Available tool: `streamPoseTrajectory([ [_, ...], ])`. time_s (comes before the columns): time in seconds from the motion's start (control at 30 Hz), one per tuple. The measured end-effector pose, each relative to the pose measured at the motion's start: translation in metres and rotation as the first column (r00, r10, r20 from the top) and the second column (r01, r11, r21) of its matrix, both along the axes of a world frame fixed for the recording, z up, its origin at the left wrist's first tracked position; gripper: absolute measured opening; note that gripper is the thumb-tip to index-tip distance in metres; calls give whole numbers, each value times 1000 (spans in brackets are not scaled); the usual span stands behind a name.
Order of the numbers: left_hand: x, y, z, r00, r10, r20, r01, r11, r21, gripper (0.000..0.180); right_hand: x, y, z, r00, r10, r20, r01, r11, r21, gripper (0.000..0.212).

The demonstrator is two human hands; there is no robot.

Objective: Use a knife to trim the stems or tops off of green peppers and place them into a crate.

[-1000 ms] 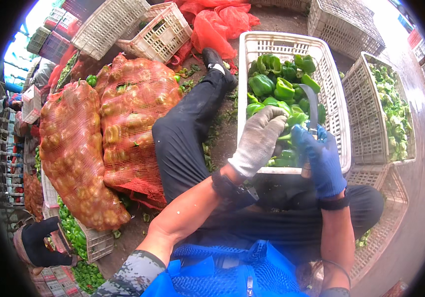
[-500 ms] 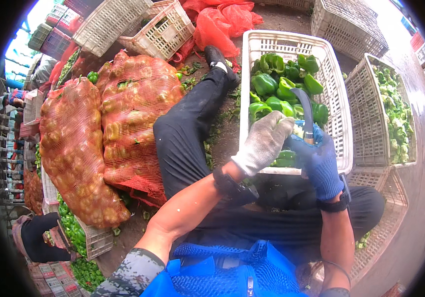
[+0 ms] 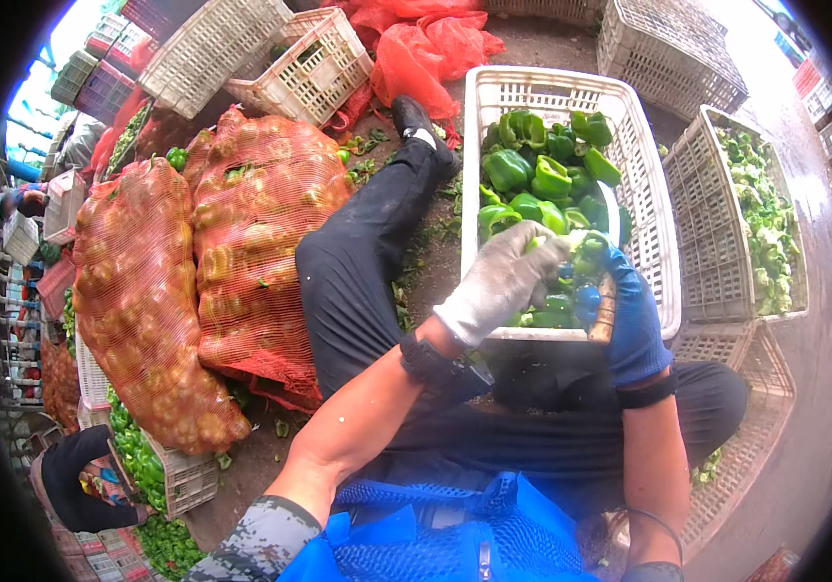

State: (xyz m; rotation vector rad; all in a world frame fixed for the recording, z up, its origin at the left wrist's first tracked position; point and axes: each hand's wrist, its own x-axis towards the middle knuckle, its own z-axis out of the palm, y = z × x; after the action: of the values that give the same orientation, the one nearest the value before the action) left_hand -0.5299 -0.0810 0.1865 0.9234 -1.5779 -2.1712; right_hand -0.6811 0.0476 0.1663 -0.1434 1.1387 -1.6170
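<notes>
My left hand (image 3: pixel 508 276), in a pale work glove, is closed over the near part of a white crate (image 3: pixel 670 262). At its fingertips is a pale green piece of bell pepper (image 3: pixel 586 244), partly hidden. My right hand (image 3: pixel 635 315), in a blue glove, grips the wooden handle of a curved knife (image 3: pixel 606 303). Its blade points away from me and shines brightly over the crate. Green bell peppers (image 3: pixel 552 178), several with hollow openings at the top, lie in the crate below and beyond my hands.
Orange mesh sacks full of peppers (image 3: pixel 135 301) stand at my left. A crate of pale green cuttings (image 3: pixel 760 223) is at the right. Stacked crates (image 3: pixel 673 58) and red netting (image 3: pixel 426 53) lie farther off. My outstretched leg (image 3: pixel 368 252) lies between sacks and crate.
The knife has turned in my right hand, so its wooden handle now shows and the blade catches the light. Both hands have shifted slightly, with the left fingers a little lower.
</notes>
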Motion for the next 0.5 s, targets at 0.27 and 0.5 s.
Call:
streamPoseTrajectory([
  [0.27, 6, 5, -11, 1000, -12, 29, 21, 941, -338, 22, -6, 0, 12, 996, 13, -88, -12, 1000, 6, 33],
  [0.5, 3, 19, -43, 979, -76, 189, 199, 541, -817, 43, -112, 166, 48, 166, -111, -980, 267, 962, -63, 45],
])
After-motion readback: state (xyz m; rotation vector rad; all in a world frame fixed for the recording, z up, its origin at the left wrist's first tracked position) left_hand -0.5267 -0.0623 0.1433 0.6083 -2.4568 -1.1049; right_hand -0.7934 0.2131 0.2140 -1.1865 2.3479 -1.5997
